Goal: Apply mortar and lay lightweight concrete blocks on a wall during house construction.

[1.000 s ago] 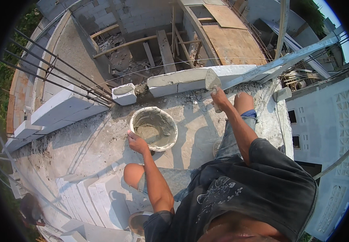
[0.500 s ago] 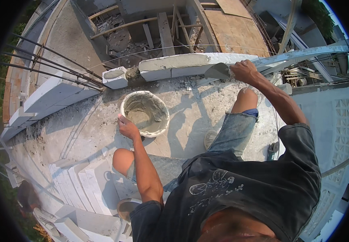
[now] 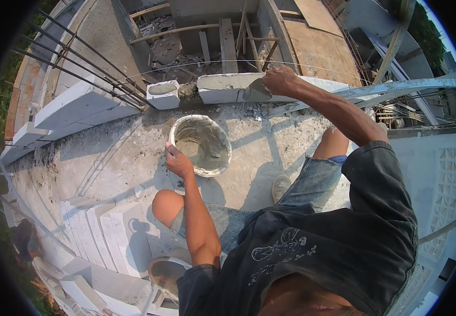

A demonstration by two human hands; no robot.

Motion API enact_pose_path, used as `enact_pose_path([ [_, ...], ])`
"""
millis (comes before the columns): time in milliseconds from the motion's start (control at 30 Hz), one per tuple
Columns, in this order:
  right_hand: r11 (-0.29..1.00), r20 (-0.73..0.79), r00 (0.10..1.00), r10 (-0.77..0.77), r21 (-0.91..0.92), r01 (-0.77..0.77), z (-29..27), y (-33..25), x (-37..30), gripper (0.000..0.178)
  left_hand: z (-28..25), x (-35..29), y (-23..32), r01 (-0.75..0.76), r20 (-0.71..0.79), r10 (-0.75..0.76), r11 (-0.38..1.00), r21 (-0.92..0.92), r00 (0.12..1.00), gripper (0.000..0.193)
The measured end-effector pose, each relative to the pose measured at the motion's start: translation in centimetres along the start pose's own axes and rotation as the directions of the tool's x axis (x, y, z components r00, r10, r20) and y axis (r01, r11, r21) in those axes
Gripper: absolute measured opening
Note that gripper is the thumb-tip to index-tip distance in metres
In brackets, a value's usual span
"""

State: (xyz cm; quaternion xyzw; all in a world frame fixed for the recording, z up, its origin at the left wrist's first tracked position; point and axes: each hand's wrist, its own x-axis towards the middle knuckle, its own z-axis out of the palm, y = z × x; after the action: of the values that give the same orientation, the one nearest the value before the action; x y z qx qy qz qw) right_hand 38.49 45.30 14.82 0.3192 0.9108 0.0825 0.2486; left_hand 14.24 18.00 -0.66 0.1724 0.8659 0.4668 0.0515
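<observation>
My left hand (image 3: 178, 162) grips the near left rim of a white bucket (image 3: 222, 132). Grey wet mortar (image 3: 188, 149) coats its inside and lies at the bottom. My right hand (image 3: 280, 80) is closed around a trowel, its handle hidden in the fist. The grey trowel blade (image 3: 256, 92) hangs against the near side of a low wall of white blocks (image 3: 218, 96). A layer of mortar (image 3: 225, 81) covers the top of that wall left of the blade. Left of the wall, across a gap, stands a small white block (image 3: 163, 99) with mortar on top.
White blocks (image 3: 125, 234) stand stacked at lower left, beside another bucket (image 3: 166, 271). Steel rods (image 3: 75, 73) jut out at upper left. A thin string (image 3: 186, 64) runs above the wall. Beyond the wall lies a lower area with timber props (image 3: 228, 45). A pale blue beam (image 3: 396, 87) extends right.
My right hand has moved left along the wall with the trowel, and the blade now hangs lower against the blocks. My left hand stays on the bucket rim. The whole view has shifted slightly.
</observation>
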Motion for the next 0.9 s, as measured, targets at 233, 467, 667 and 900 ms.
enact_pose_path([
  [233,0.936,-0.002,0.997,-0.081,0.343,0.077,1.8,1.1,-1.2,0.040,-0.5,-0.3,0.2,0.014,0.000,-0.014,1.000,-0.020,1.000,0.050],
  [467,-0.265,0.189,0.917,0.352,0.959,-0.096,11.2,-4.7,-12.3,0.046,-0.1,-0.3,1.1,0.058,0.019,-0.058,0.998,-0.020,0.998,0.052],
  [667,-0.301,0.297,0.477,0.827,0.951,-0.070,16.9,-10.2,-8.4,0.049,0.4,-0.7,1.7,0.067,0.036,-0.067,0.998,0.010,0.997,0.053],
  [900,-0.062,0.256,0.267,0.929,0.818,-0.571,21.4,-11.9,0.7,0.066,1.1,-1.9,1.0,0.040,0.014,-0.041,0.999,0.012,0.999,0.055],
])
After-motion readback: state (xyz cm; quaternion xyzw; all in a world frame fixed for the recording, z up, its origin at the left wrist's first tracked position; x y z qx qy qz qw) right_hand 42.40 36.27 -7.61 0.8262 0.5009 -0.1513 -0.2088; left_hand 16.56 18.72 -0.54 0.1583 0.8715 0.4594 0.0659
